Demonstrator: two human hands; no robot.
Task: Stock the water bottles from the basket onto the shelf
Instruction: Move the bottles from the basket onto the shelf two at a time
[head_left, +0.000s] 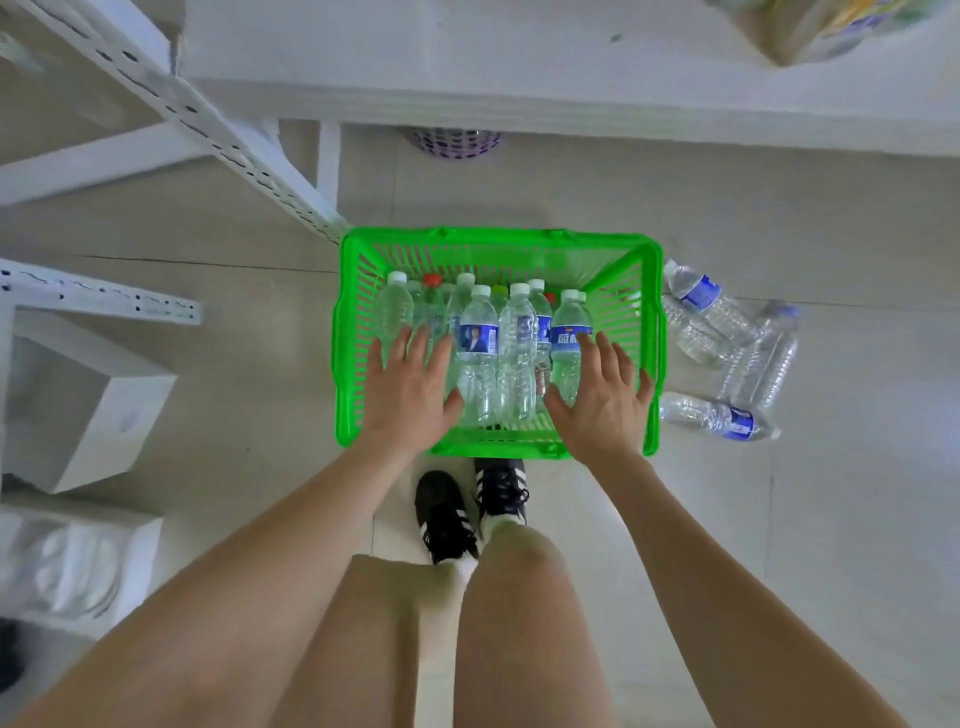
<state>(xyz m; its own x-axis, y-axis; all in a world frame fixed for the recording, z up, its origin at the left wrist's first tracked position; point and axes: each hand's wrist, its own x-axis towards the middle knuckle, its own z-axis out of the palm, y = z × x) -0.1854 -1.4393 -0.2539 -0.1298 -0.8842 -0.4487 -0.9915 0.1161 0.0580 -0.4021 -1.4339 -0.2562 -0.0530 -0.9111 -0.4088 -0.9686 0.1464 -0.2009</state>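
Observation:
A bright green plastic basket (358, 249) stands on the floor in front of my feet, packed with several upright clear water bottles (479, 353) with white caps and blue labels; a few have red or green caps. My left hand (410, 389) hovers over the basket's left side, fingers spread, holding nothing. My right hand (605, 400) is spread over the right side, fingertips near a blue-labelled bottle (569, 332). A white shelf board (519, 62) runs across the top of the view.
Several water bottles (727, 332) lie loose on the tiled floor right of the basket. White perforated shelf uprights (218, 140) slant at the left. White boxes (88, 410) sit at lower left. A purple perforated bin (452, 140) peeks from under the shelf.

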